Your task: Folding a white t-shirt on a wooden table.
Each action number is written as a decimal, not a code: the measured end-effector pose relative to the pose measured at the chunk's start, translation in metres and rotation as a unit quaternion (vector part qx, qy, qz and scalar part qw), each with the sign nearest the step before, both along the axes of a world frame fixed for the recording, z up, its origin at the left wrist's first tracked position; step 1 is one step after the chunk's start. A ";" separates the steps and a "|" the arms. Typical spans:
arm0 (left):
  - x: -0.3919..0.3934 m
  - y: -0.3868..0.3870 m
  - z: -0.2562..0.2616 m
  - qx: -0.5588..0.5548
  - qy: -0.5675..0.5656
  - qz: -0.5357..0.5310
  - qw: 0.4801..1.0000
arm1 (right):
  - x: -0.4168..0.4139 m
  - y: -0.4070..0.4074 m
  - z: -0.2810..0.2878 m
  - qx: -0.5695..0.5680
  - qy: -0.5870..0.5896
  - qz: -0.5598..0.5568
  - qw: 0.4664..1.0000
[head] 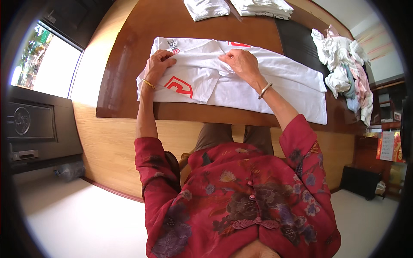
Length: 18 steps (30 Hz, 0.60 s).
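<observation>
A white shirt [274,84] with red and dark prints lies across the table before me, folded lengthwise into a long strip. My left hand [160,63] pinches its cloth near the left end, thumb and fingers together. Nearer the middle of the strip, my right hand [241,63] grips a fold of the same cloth between thumb and bent fingers. Between both hands the fabric runs in soft creases, and what looks like a sleeve is laid back over the body. Part of a red print shows below my left hand. The fingertips of my right hand are partly hidden.
On the glossy brown table [129,71], two stacks of folded white cloth, a left pile [206,8] and a right pile [263,8], sit at the far edge. A loose heap of clothes [347,71] covers the right end. A dark door [35,122] stands at the left.
</observation>
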<state>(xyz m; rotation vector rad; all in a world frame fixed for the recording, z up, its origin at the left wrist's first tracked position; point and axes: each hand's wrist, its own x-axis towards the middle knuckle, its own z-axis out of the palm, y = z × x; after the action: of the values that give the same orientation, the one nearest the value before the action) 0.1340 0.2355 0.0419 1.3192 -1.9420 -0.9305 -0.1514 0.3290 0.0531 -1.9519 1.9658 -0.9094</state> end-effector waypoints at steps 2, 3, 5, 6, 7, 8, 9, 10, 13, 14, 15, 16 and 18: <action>0.002 0.000 0.000 -0.013 0.007 -0.008 1.000 | -0.001 -0.010 0.007 0.069 0.017 0.017 0.997; 0.003 0.001 0.000 -0.018 0.008 -0.006 1.000 | 0.000 -0.015 0.010 0.099 0.024 0.035 0.994; 0.005 0.001 0.000 -0.011 0.025 0.010 1.000 | 0.000 -0.020 0.014 0.126 0.020 0.032 0.991; 0.005 0.001 0.000 -0.006 0.031 0.015 0.999 | 0.000 -0.020 0.016 0.110 0.015 0.035 0.993; 0.005 0.001 0.000 -0.001 0.036 0.017 0.999 | 0.000 -0.019 0.016 0.112 0.015 0.021 0.993; 0.005 0.001 0.000 0.001 0.038 0.026 0.999 | -0.001 -0.018 0.017 0.150 -0.007 0.019 0.989; 0.004 0.001 -0.001 -0.003 0.054 0.022 0.998 | 0.000 -0.016 0.015 0.079 0.018 0.040 0.996; 0.003 0.001 -0.001 -0.006 0.066 0.018 0.998 | 0.002 -0.012 0.013 0.008 0.046 0.049 0.998; 0.001 0.002 -0.001 0.001 0.098 0.030 0.995 | 0.015 -0.003 0.001 -0.144 0.087 0.109 0.980; 0.000 0.003 0.000 0.005 0.105 0.030 0.994 | 0.019 0.000 -0.003 -0.190 0.094 0.137 0.968; 0.000 0.003 0.000 0.016 0.107 0.028 0.994 | 0.024 0.003 -0.007 -0.189 0.111 0.148 0.964; 0.000 0.003 0.001 0.026 0.105 0.019 0.994 | 0.028 0.007 -0.010 -0.194 0.128 0.163 0.959; 0.000 0.004 0.002 0.031 0.126 0.003 0.992 | 0.035 0.013 -0.016 -0.190 0.153 0.191 0.951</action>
<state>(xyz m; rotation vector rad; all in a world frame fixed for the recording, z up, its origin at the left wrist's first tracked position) 0.1342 0.2399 0.0438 1.1767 -1.7282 -1.1051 -0.1165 0.3425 0.0371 -2.7145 1.5331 -0.9770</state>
